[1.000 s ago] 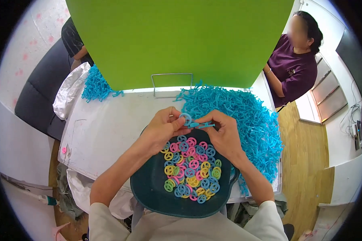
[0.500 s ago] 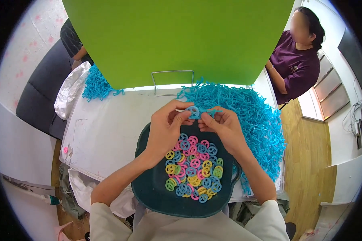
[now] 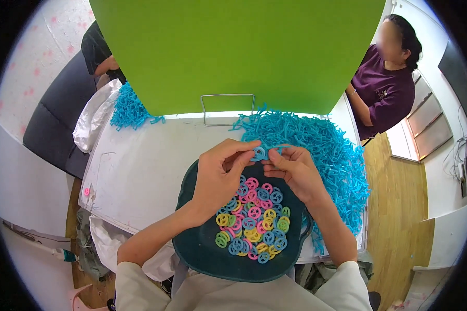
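Note:
Between finger and thumb, my left hand pinches a small blue plastic wheel with spokes. My right hand is closed on a thin turquoise stem piece right beside the wheel; whether the two are joined is hidden by my fingers. Below both hands a dark green basin rests near my lap. Inside it lie several small wheels in pink, blue, yellow and green. A large heap of turquoise stem pieces spreads over the table next to my right hand.
The white table carries a wire stand in front of a tall green panel. A smaller turquoise pile and a white sack are at the left. One person sits at the right, another's arm shows far left.
Both hands have shifted slightly right and down in the picture, still holding the wheel and stem piece together. The surroundings moved a little the same way.

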The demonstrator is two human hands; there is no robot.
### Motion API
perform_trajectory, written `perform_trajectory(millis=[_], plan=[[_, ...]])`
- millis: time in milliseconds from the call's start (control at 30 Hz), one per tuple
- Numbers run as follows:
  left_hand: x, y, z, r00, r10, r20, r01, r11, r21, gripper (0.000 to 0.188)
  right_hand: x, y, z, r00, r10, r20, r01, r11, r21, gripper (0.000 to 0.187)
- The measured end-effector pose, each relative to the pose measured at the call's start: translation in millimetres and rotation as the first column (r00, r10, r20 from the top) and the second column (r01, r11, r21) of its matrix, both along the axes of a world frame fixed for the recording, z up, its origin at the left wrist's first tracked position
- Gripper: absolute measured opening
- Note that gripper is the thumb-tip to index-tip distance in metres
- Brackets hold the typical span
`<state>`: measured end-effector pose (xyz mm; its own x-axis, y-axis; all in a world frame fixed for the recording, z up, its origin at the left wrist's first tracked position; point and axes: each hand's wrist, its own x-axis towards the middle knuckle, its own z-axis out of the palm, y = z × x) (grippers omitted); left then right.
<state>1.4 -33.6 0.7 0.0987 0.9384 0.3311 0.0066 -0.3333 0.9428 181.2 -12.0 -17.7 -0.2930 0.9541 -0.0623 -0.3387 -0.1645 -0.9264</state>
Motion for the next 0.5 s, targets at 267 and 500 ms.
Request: perform_trajectory(millis=[267,500], plan=[[3,-8,7,0.891,0.239,-0.386,-0.094,0.929,0.359,0.023,-2,-7,3,0.991,-0.097,0.092,0.091,0.993,0.070,0.013],[-5,0,3,0.998,-0.048,-0.039,0.041,0.985,-0.167,0.019,-13,-14,6,0.826,-0.375,0.419,0.193,0.889,0.416,0.013]])
